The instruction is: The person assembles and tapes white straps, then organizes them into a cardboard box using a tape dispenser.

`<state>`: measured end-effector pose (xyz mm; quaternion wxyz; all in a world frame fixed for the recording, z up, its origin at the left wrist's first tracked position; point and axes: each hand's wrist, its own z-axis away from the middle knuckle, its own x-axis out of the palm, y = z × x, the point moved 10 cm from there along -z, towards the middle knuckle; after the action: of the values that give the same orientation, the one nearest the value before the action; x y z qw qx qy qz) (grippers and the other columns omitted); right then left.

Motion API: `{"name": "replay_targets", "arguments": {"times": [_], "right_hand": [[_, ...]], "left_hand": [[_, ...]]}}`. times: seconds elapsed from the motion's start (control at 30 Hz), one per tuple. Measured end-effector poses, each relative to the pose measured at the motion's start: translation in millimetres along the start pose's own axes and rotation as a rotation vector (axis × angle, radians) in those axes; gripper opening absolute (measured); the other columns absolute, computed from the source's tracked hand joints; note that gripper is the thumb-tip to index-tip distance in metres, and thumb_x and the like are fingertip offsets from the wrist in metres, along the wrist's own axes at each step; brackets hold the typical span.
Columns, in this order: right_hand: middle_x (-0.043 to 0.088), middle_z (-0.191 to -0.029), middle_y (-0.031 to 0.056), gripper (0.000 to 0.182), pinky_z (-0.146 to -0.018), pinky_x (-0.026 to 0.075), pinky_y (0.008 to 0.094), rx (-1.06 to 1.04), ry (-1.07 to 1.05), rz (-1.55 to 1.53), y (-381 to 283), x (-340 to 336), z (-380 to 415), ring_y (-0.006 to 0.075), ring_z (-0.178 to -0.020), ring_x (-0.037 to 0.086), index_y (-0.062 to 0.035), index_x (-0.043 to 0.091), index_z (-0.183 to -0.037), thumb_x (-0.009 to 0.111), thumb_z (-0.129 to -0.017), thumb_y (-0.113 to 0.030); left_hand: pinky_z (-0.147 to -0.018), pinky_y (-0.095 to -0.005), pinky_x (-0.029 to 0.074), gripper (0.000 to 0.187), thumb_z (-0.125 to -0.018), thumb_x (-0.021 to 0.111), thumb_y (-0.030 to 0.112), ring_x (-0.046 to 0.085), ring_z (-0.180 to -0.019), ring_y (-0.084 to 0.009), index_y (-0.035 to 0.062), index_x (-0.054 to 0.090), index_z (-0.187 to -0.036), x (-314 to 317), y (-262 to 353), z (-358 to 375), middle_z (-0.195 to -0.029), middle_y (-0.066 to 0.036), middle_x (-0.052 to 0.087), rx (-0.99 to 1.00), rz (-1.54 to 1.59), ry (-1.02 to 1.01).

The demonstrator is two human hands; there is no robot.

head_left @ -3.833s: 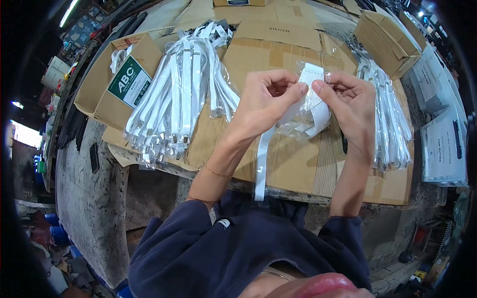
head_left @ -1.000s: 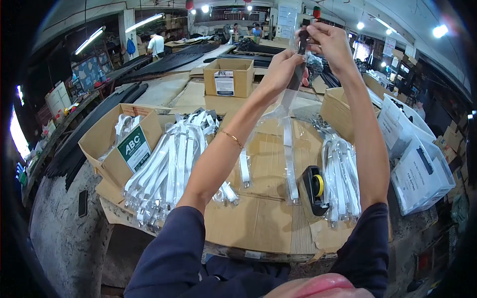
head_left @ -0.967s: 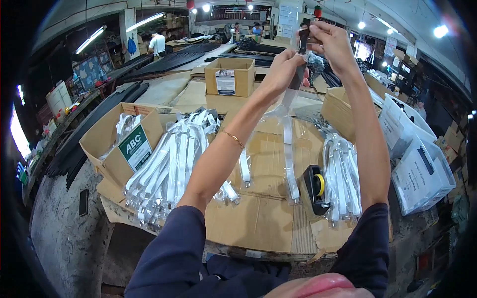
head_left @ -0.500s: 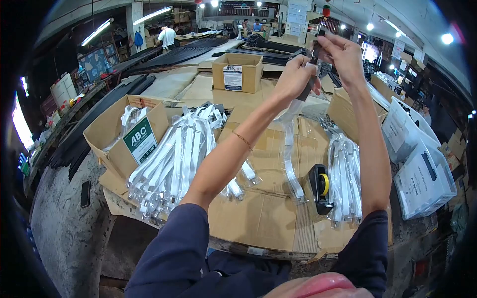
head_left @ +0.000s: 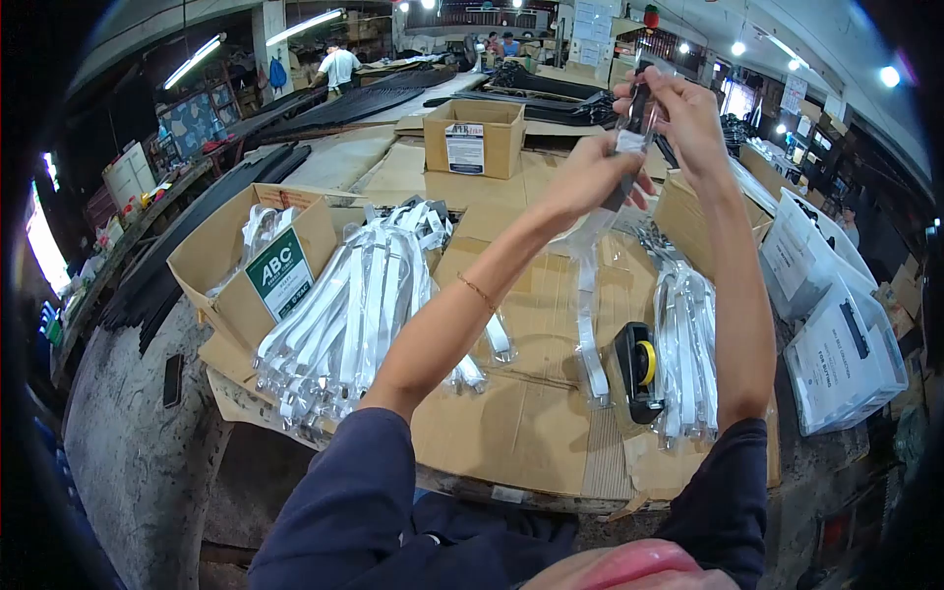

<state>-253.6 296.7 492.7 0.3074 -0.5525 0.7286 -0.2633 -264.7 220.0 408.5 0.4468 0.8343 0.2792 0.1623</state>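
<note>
Bagged white strap (head_left: 588, 315) pinched between left hand (head_left: 586, 179) and right hand (head_left: 680, 110)

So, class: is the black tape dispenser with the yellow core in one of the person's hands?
No: the tape dispenser sits on the cardboard, while both hands hold a bagged white strap above it.

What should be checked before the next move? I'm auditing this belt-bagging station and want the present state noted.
1. Left hand grip on the clear bag: ok.
2. Right hand pinching the bag's top end: ok.
3. White belt hanging straight inside the bag: ok.
4. Bag mouth sealed: cannot tell.
5. Tape dispenser close by on the cardboard: ok.
</note>
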Motion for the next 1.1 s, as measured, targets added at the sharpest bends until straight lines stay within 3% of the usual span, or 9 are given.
{"name": "replay_targets", "arguments": {"times": [0.07,0.23,0.33,0.4,0.5,0.6,0.77,0.9,1.1], "right_hand": [[0.066,-0.094,0.011,0.034,-0.07,0.053,0.0286,0.018,0.022,0.005,-3,-4,0,0.0154,-0.081,0.065,0.0014,0.059,-0.104,0.046,-0.096,-0.028],[0.067,-0.094,0.0098,0.035,-0.071,0.051,0.0293,0.039,0.009,-0.029,-12,-8,7,0.0152,-0.082,0.065,-0.0013,0.057,-0.105,0.045,-0.096,-0.033],[0.067,-0.093,0.0083,0.036,-0.072,0.05,0.0288,0.073,-0.068,-0.051,-11,3,14,0.0145,-0.082,0.065,-0.0021,0.058,-0.106,0.045,-0.096,-0.034],[0.067,-0.093,0.0079,0.036,-0.072,0.05,0.0287,0.077,-0.083,-0.01,-7,7,14,0.0139,-0.082,0.065,-0.0024,0.059,-0.106,0.045,-0.096,-0.034],[0.067,-0.092,0.0075,0.037,-0.073,0.049,0.0283,0.082,-0.099,0.058,-5,13,14,0.0121,-0.081,0.064,-0.0032,0.06,-0.107,0.046,-0.096,-0.036],[0.066,-0.093,0.007,0.039,-0.075,0.048,0.0273,0.083,-0.078,0.047,-7,16,18,0.0114,-0.079,0.063,-0.0024,0.059,-0.108,0.048,-0.094,-0.037],[0.066,-0.086,0.0054,0.034,-0.077,0.047,0.0258,0.009,-0.182,0.458,1,22,31,0.0092,-0.08,0.059,0.0013,0.065,-0.1,0.061,-0.088,-0.03],[0.065,-0.089,0.0024,0.026,-0.076,0.048,0.0249,0.018,-0.048,0.276,2,10,35,0.0071,-0.076,0.056,0.0,0.067,-0.096,0.056,-0.092,-0.023],[0.067,-0.096,0.0067,0.03,-0.077,0.048,0.0243,0.055,0.026,0.142,-1,9,31,0.0111,-0.084,0.062,-0.0024,0.06,-0.112,0.051,-0.094,-0.025]], "left_hand": [[-0.068,-0.028,0.05,0.022,-0.089,0.056,0.015,0.065,-0.073,-0.0164,-0.0042,0.057,-0.1,7,-13,7,-0.084,-0.013,0.067,-0.006,-0.03,-0.085],[-0.073,-0.0279,0.049,0.023,-0.089,0.059,0.019,0.064,-0.078,-0.0147,-0.0038,0.063,-0.095,12,-44,26,-0.086,-0.01,0.068,-0.093,-0.114,-0.254],[-0.075,-0.0283,0.048,0.028,-0.088,0.061,0.021,0.064,-0.079,-0.0153,-0.0045,0.061,-0.099,10,-39,26,-0.086,-0.01,0.068,-0.055,-0.311,-0.226],[-0.075,-0.0282,0.047,0.03,-0.089,0.057,0.024,0.064,-0.079,-0.0174,-0.0041,0.06,-0.099,3,-20,20,-0.083,-0.01,0.067,0.038,-0.194,-0.054],[-0.069,-0.0284,0.048,0.028,-0.091,0.048,0.022,0.063,-0.073,-0.0188,-0.0035,0.058,-0.095,2,-10,12,-0.076,-0.01,0.065,-0.017,0.081,0.041],[-0.063,-0.0297,0.048,0.027,-0.089,0.04,0.017,0.061,-0.064,-0.0195,-0.0024,0.058,-0.088,-4,-13,8,-0.07,-0.01,0.061,-0.024,0.117,0.079],[-0.059,-0.0298,0.047,0.023,-0.084,0.039,0.014,0.058,-0.058,-0.0198,-0.0018,0.056,-0.084,-18,-18,11,-0.068,-0.012,0.06,-0.063,0.085,0.162],[-0.058,-0.0298,0.047,0.02,-0.084,0.04,0.013,0.058,-0.057,-0.0193,-0.0014,0.054,-0.082,-16,-15,14,-0.067,-0.012,0.059,-0.073,0.041,0.141],[-0.056,-0.0295,0.047,0.018,-0.084,0.042,0.01,0.058,-0.056,-0.0182,-0.0023,0.054,-0.085,-13,-17,17,-0.068,-0.012,0.06,-0.013,0.063,0.148]]}}
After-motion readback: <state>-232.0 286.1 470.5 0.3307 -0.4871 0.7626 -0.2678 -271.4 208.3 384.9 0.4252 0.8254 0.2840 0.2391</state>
